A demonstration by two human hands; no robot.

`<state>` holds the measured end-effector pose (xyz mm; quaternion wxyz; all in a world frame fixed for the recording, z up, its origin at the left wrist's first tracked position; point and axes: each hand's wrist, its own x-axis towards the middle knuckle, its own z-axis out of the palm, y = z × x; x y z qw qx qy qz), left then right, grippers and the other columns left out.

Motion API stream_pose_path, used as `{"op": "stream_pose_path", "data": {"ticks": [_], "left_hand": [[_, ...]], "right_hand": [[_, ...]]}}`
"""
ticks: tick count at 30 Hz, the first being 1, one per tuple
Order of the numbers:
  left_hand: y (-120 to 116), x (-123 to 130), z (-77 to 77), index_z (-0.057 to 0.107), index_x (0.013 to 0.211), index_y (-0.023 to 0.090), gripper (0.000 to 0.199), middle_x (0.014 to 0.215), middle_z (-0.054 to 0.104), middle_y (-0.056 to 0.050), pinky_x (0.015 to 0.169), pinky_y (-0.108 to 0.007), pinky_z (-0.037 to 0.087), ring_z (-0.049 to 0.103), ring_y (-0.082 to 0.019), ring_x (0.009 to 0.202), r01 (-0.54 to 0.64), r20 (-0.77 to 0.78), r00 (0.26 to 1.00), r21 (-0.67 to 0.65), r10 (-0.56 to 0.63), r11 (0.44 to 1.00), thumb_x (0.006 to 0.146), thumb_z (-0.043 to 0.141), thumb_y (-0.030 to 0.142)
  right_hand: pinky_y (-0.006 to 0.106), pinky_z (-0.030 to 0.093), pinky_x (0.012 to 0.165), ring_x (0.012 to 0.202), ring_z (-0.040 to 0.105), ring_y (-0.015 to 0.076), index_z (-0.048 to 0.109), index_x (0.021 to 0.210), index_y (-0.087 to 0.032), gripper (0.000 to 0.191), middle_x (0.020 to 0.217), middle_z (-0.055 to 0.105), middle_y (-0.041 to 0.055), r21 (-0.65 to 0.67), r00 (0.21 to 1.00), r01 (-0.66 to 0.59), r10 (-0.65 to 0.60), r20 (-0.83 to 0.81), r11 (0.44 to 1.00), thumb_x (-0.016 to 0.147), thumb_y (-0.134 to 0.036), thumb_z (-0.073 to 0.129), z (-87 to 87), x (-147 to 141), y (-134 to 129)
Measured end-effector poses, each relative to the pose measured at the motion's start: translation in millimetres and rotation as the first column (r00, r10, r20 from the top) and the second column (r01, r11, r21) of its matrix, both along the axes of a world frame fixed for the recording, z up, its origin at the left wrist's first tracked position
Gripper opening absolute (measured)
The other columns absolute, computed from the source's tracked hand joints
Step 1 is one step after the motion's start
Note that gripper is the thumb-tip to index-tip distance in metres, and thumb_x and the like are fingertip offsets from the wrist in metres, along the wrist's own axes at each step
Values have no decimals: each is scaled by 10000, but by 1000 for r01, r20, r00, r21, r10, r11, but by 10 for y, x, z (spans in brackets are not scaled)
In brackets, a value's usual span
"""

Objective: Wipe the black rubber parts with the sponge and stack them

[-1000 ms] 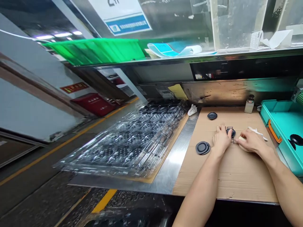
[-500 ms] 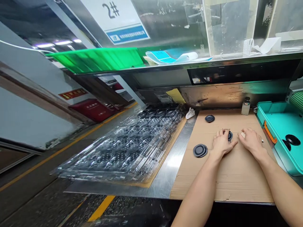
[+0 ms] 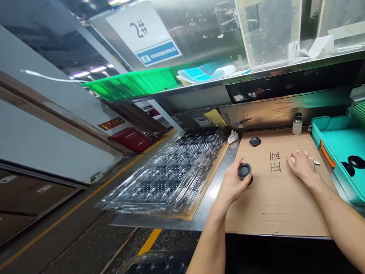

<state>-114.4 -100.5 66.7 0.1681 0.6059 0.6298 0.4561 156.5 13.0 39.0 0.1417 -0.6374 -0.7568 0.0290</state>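
Observation:
My left hand (image 3: 234, 182) is at the left side of the cardboard sheet (image 3: 285, 205), its fingers closed around the edge of a black round cap-like disc (image 3: 244, 171). A sliver of black shows just behind that disc, mostly hidden by my thumb. My right hand (image 3: 302, 166) rests on the right part of the cardboard with its fingers curled. A thin white piece (image 3: 316, 162) sticks out beside its knuckles; what the fingers hold is mostly hidden. Farther back on the sheet lies another black round piece (image 3: 254, 141).
Stacked clear plastic trays (image 3: 168, 171) with black parts fill the table's left side. A crumpled white scrap (image 3: 233, 137) lies near them. At the back right stands a small bottle (image 3: 297, 125). A teal bin (image 3: 338, 179) with black discs borders the right; a shelf edge (image 3: 199, 85) runs overhead.
My left hand has moved left with a black disc, to where the discs lay, uncovering printed characters on the cardboard. My right hand stays in about the same place. The view has shifted slightly.

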Motion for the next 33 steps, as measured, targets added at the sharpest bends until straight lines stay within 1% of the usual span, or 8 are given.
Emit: {"op": "stream_pose_path", "data": {"ticks": [2,4,9,13,17,21,27,33], "left_hand": [[-119,-291,-92,610,1369,258,710,1179,694,-90,1036,-421,461,648,-290,1090,-81,6,997,-76,81,994,682,789,258],[-153,-428,-191,602,1376,252,729,1183,694,-86,1022,-415,478,666,-279,1073,-85,-33,996,-135,81,987,670,782,246],[-16,-281,-336,579,1407,211,673,1328,655,-133,1118,-440,430,615,-301,1251,38,-210,974,-205,-82,978,751,724,265],[97,-124,-298,522,1463,188,700,1478,566,-138,1199,-455,344,490,-314,1398,32,-363,919,-317,-152,948,797,711,295],[136,-78,-237,524,1466,183,658,1472,579,-130,1198,-455,346,490,-316,1395,35,-444,869,-381,-216,924,831,670,275],[137,-159,-236,548,1445,199,617,1454,593,-120,1196,-457,351,518,-309,1367,80,-465,844,-383,-267,920,839,646,259],[140,-396,-202,578,1411,182,626,1445,607,-107,1186,-430,371,534,-302,1355,84,-476,824,-432,-306,898,790,646,215],[189,-390,-143,575,1414,176,661,1447,609,-116,1176,-434,383,539,-318,1358,48,-487,826,-441,-283,896,774,694,284]], "right_hand": [[410,448,941,1089,634,301,703,1067,-197,334,1190,687,119,-2,1000,-16,16,-3,1000,1008,-405,448,-7,-9,-6],[413,439,954,1085,635,298,702,1083,-192,347,1190,685,127,-2,1000,-24,24,-6,1000,1012,-408,440,-18,-12,-7],[397,445,927,1077,641,292,701,1092,-195,361,1183,683,126,-18,1000,-23,22,-14,1000,1011,-434,443,-37,-4,4],[388,451,911,1054,649,280,697,1113,-196,364,1185,681,117,-23,1000,-26,26,-10,999,1010,-432,439,-41,-4,9],[366,460,852,1049,652,281,693,1110,-193,366,1177,686,116,-23,1000,-22,22,-6,999,1014,-432,432,-43,-7,10],[356,456,823,1046,654,282,695,1120,-188,356,1163,693,120,-28,1000,-27,27,-10,999,1011,-409,438,-23,-15,1],[370,445,879,1064,648,283,701,1126,-169,351,1161,697,130,-21,999,-33,32,-21,999,1012,-383,446,-7,-33,-19],[379,438,914,1070,648,281,706,1117,-154,359,1158,695,139,-21,999,-41,40,-25,999,1010,-382,451,-27,-35,-12]]}}
